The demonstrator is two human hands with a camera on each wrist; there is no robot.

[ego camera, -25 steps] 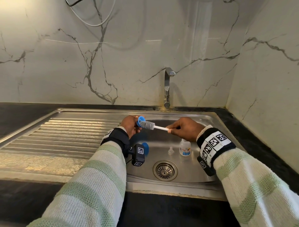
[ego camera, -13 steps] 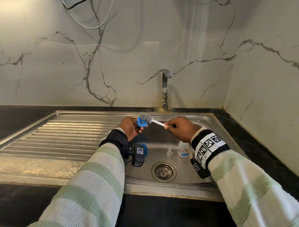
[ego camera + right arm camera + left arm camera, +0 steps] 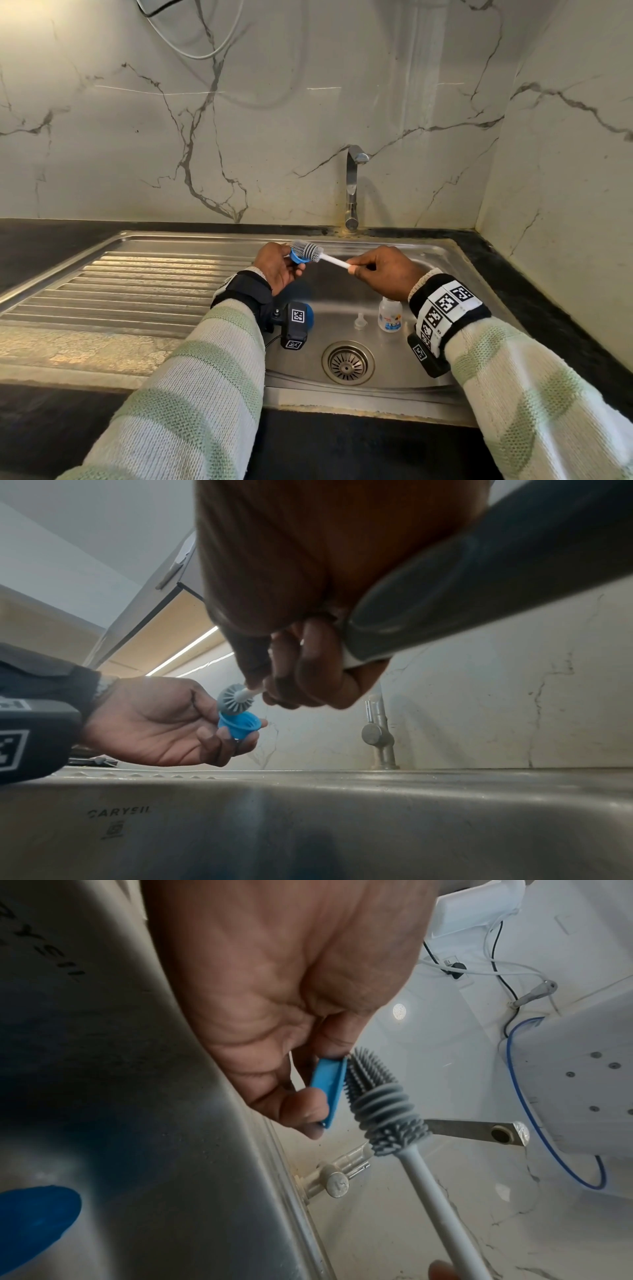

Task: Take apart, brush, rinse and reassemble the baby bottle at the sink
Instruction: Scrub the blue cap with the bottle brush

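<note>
Surface: stainless steel sink [image 3: 428,380] set in black worktop [image 3: 548,308], marble-veined walls.
Basin floor: small clear bottle [image 3: 389,314], clear teat [image 3: 359,321], blue cap [image 3: 309,317].
Left hand [image 3: 279,267]: pinched blue plastic collar ring [image 3: 296,257].
Right hand [image 3: 383,272]: gripped grey silicone brush [image 3: 306,251] against ring.

Both hands are raised, the left hand [image 3: 279,265] palm-up with curled fingers, the right hand [image 3: 385,274] pinching closed.
</note>
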